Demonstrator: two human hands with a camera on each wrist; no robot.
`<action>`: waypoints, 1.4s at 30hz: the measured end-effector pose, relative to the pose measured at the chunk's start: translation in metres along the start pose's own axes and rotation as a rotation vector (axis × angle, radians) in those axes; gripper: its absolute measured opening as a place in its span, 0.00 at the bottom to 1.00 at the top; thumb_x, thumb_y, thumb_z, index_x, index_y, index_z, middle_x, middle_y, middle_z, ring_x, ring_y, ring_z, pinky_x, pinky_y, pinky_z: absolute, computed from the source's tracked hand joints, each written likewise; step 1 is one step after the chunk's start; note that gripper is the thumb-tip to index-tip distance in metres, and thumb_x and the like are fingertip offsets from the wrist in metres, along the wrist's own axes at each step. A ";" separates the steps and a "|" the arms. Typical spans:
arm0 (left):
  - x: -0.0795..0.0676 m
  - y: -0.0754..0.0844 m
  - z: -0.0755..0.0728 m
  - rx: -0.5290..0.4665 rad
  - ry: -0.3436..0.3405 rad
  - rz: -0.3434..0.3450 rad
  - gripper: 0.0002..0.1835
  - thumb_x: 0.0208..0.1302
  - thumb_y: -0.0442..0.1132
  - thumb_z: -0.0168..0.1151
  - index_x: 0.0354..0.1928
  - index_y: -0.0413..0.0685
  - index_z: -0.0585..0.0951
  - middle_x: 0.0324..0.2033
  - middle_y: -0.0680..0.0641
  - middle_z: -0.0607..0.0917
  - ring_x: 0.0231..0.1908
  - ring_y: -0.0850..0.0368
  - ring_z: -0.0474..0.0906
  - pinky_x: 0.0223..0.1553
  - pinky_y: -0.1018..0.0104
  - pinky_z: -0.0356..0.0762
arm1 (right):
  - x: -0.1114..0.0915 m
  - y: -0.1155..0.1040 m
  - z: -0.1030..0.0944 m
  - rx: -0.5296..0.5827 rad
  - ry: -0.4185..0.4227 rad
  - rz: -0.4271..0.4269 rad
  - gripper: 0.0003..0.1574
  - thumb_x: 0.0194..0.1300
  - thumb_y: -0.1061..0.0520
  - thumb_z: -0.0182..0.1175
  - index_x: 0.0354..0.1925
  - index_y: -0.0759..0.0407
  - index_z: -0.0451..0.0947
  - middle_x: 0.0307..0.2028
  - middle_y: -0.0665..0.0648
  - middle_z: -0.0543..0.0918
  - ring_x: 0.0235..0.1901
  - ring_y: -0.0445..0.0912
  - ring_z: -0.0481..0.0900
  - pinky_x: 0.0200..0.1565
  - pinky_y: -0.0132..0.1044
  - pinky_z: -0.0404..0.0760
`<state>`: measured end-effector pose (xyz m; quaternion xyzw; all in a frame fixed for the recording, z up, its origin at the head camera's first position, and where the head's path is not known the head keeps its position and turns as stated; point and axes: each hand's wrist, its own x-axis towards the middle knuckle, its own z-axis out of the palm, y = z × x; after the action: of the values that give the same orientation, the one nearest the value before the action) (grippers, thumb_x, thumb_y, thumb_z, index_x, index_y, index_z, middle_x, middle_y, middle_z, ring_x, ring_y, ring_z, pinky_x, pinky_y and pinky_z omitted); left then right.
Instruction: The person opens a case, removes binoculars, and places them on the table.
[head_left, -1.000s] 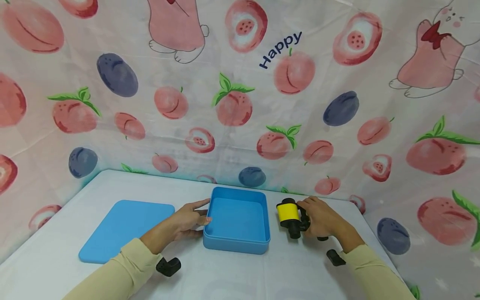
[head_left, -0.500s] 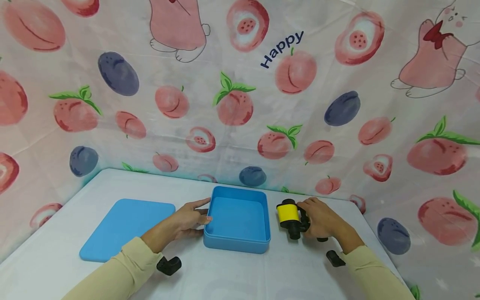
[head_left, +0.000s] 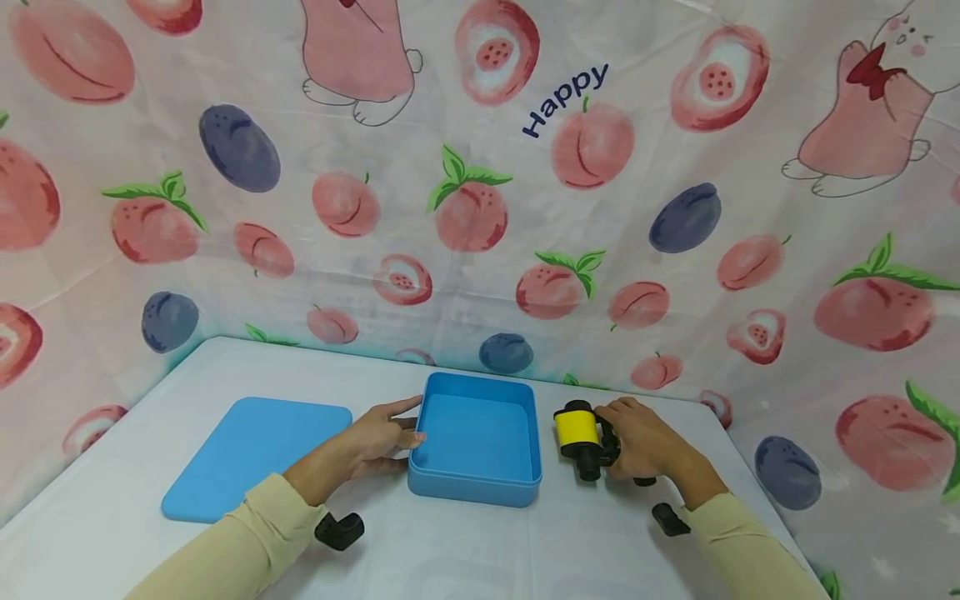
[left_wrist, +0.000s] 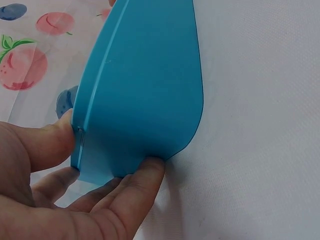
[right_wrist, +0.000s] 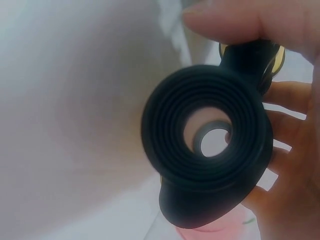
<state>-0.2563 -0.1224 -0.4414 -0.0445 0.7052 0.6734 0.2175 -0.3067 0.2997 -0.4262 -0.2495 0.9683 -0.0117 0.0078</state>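
Observation:
A blue square box (head_left: 474, 492) with a shallow wall stands on the table in the head view. My left hand (head_left: 378, 442) holds its left side, the thumb at the rim and the fingers against the outer wall; the left wrist view shows the thumb and fingertips on the blue box wall (left_wrist: 145, 90). To the right of the box is a pair of yellow and black binoculars (head_left: 577, 427). My right hand (head_left: 641, 433) grips its right barrel, mostly covering it. In the right wrist view a black eyepiece (right_wrist: 160, 135) faces the camera, with fingers wrapped behind.
A flat blue lid-like panel (head_left: 255, 458) lies on the white table (head_left: 465, 554), left of the box and partly behind the left forearm. Behind the table hangs a fruit-patterned cloth (head_left: 405, 217). Black camera pieces (head_left: 340, 531) sit at both wrists.
The head view has shifted very slightly. Both hands, the box and the binoculars keep their places.

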 end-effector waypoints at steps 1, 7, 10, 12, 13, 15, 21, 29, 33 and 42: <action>0.000 0.000 0.000 -0.001 0.000 0.000 0.42 0.73 0.28 0.60 0.83 0.54 0.56 0.79 0.28 0.57 0.77 0.22 0.55 0.66 0.27 0.69 | 0.000 0.000 0.000 -0.003 0.000 -0.002 0.57 0.40 0.49 0.80 0.68 0.65 0.74 0.61 0.63 0.82 0.63 0.61 0.75 0.68 0.64 0.74; 0.001 0.000 0.001 0.001 0.003 0.000 0.42 0.73 0.28 0.60 0.83 0.54 0.56 0.79 0.28 0.58 0.77 0.23 0.55 0.66 0.27 0.69 | -0.001 0.000 0.002 -0.009 -0.001 0.000 0.58 0.40 0.48 0.80 0.68 0.66 0.74 0.61 0.63 0.82 0.63 0.61 0.75 0.68 0.64 0.74; 0.001 -0.001 0.001 0.002 0.004 -0.001 0.42 0.73 0.29 0.60 0.83 0.54 0.56 0.79 0.28 0.58 0.77 0.22 0.55 0.66 0.27 0.69 | -0.001 0.001 0.002 -0.009 0.000 0.007 0.58 0.40 0.48 0.80 0.68 0.65 0.74 0.61 0.63 0.82 0.63 0.61 0.75 0.68 0.64 0.74; 0.000 0.000 0.001 0.000 0.004 -0.001 0.41 0.73 0.29 0.60 0.83 0.54 0.56 0.79 0.29 0.58 0.77 0.22 0.55 0.66 0.27 0.69 | -0.001 0.001 0.003 -0.013 0.001 0.007 0.58 0.40 0.48 0.79 0.68 0.65 0.74 0.61 0.63 0.82 0.63 0.61 0.75 0.68 0.64 0.74; 0.000 0.000 0.001 -0.001 0.004 -0.001 0.41 0.73 0.29 0.60 0.83 0.54 0.56 0.79 0.29 0.58 0.77 0.22 0.55 0.66 0.27 0.69 | -0.001 0.001 0.003 -0.013 0.001 0.007 0.58 0.40 0.48 0.79 0.68 0.66 0.74 0.61 0.63 0.82 0.63 0.61 0.75 0.68 0.64 0.74; 0.000 0.000 0.000 -0.003 0.001 0.000 0.41 0.73 0.29 0.60 0.83 0.54 0.56 0.79 0.29 0.58 0.77 0.22 0.55 0.66 0.28 0.69 | -0.001 0.001 0.003 -0.013 -0.002 0.009 0.58 0.40 0.48 0.79 0.68 0.66 0.74 0.61 0.64 0.82 0.63 0.61 0.75 0.68 0.64 0.74; -0.002 0.000 0.000 -0.002 -0.001 -0.005 0.42 0.73 0.29 0.60 0.83 0.54 0.56 0.80 0.29 0.57 0.77 0.22 0.56 0.67 0.28 0.69 | 0.000 0.000 0.004 -0.008 -0.017 0.011 0.58 0.40 0.48 0.80 0.69 0.66 0.73 0.62 0.64 0.81 0.64 0.62 0.74 0.68 0.65 0.73; -0.002 0.000 0.000 -0.005 -0.003 -0.008 0.42 0.73 0.29 0.60 0.83 0.54 0.56 0.80 0.29 0.57 0.77 0.23 0.56 0.67 0.28 0.69 | 0.001 -0.002 0.004 0.005 -0.036 0.032 0.58 0.41 0.48 0.81 0.69 0.65 0.73 0.63 0.65 0.81 0.65 0.63 0.73 0.69 0.65 0.73; -0.001 0.000 0.000 0.000 0.001 -0.007 0.42 0.73 0.29 0.60 0.83 0.54 0.56 0.80 0.29 0.57 0.77 0.23 0.56 0.67 0.29 0.70 | 0.001 -0.003 0.004 0.021 -0.044 0.040 0.59 0.41 0.48 0.82 0.69 0.66 0.73 0.63 0.65 0.80 0.65 0.63 0.73 0.69 0.66 0.73; 0.000 0.000 -0.001 0.003 0.004 -0.007 0.42 0.73 0.29 0.60 0.83 0.54 0.56 0.80 0.29 0.58 0.77 0.23 0.57 0.67 0.29 0.70 | 0.002 -0.004 0.004 0.017 -0.047 0.039 0.64 0.38 0.42 0.84 0.69 0.65 0.73 0.64 0.66 0.80 0.66 0.63 0.73 0.67 0.66 0.74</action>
<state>-0.2562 -0.1237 -0.4417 -0.0480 0.7065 0.6714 0.2184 -0.3064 0.2958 -0.4306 -0.2308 0.9724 -0.0141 0.0327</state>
